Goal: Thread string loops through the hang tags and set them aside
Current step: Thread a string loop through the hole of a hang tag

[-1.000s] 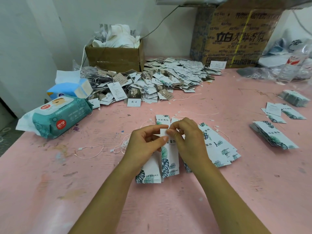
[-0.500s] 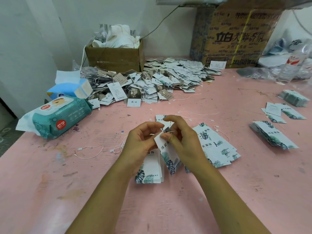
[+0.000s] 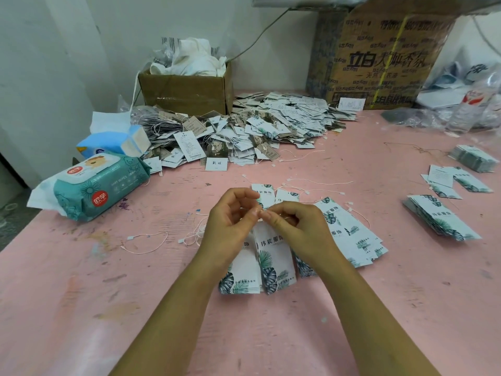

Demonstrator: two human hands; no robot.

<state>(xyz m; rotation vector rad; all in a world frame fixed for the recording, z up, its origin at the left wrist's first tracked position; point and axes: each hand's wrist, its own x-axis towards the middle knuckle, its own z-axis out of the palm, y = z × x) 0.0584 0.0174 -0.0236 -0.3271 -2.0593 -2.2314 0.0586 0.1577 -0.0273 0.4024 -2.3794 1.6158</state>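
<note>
My left hand (image 3: 230,221) and right hand (image 3: 301,229) both pinch the hang tag (image 3: 275,256) top, fingers (image 3: 271,217) curled, over the counter (image 3: 108,294)

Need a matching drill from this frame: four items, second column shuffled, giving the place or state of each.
1 wipes pack
2 small cardboard box
3 loose string loop
4 hang tag

A pinched between left hand and right hand
B holds white cloth
C teal, near left edge of the pink table
D lying flat, left of both hands

Pairs: 1-C, 2-B, 3-D, 4-A
</note>
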